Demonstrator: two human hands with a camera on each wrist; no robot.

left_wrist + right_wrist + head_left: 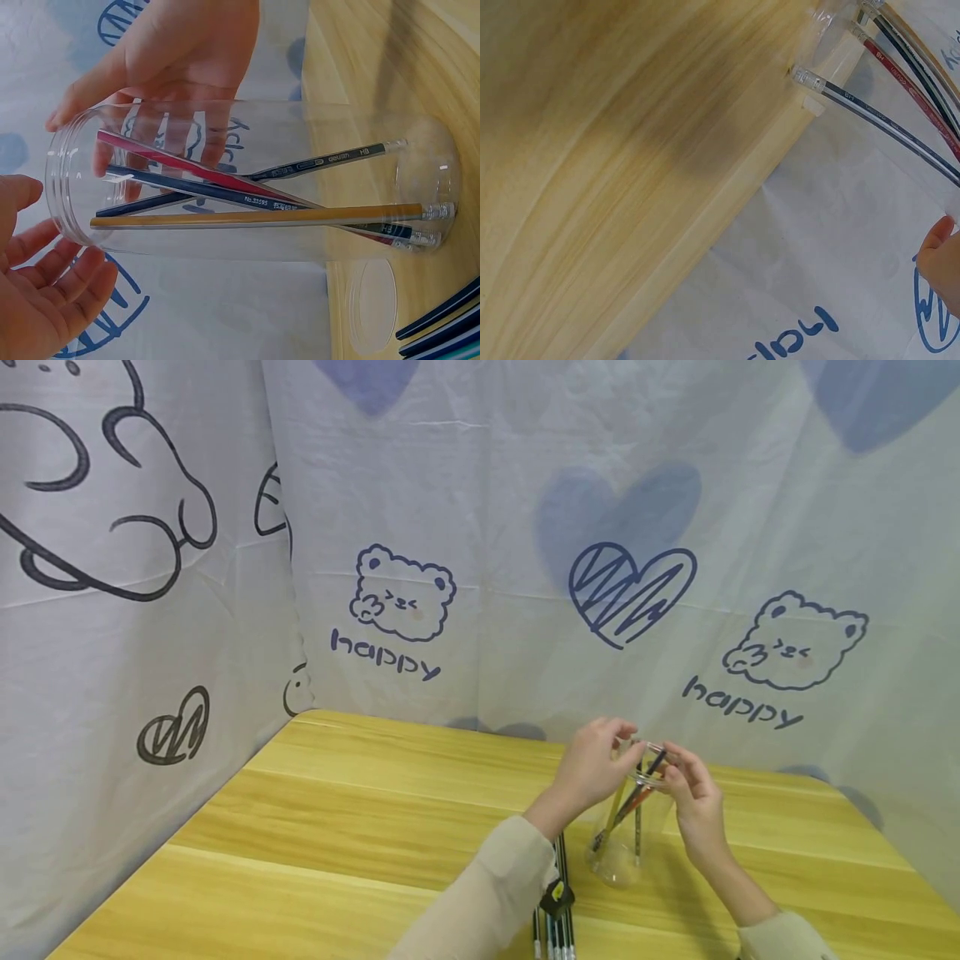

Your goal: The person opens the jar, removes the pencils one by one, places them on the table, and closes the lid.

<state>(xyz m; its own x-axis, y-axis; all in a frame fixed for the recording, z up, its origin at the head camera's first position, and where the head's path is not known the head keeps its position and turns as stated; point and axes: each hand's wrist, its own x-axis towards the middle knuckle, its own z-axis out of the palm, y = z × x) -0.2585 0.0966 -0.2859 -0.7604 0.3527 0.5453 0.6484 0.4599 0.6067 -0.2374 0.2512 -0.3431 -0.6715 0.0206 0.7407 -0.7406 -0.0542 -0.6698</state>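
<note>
A tall clear plastic jar [300, 112] stands upright on the table with several pencils leaning inside. Among them are a yellow pencil [262, 217], a red pencil [172, 159] and dark pencils, one being a dark HB pencil [330, 161]. My right hand [697, 802] holds the jar near its mouth, thumb by the rim and fingers spread behind the clear wall. At the other side of the mouth is my left hand [596, 764], its thumb just above the rim and its loosely bent fingers beside the neck. Nothing shows between those left fingers.
Several dark pencils [558, 935] lie together on the wooden table [337, 827], partly under the left forearm. A clear round lid [373, 307] lies near them. Behind the table's back edge hangs a white printed cloth [517, 643].
</note>
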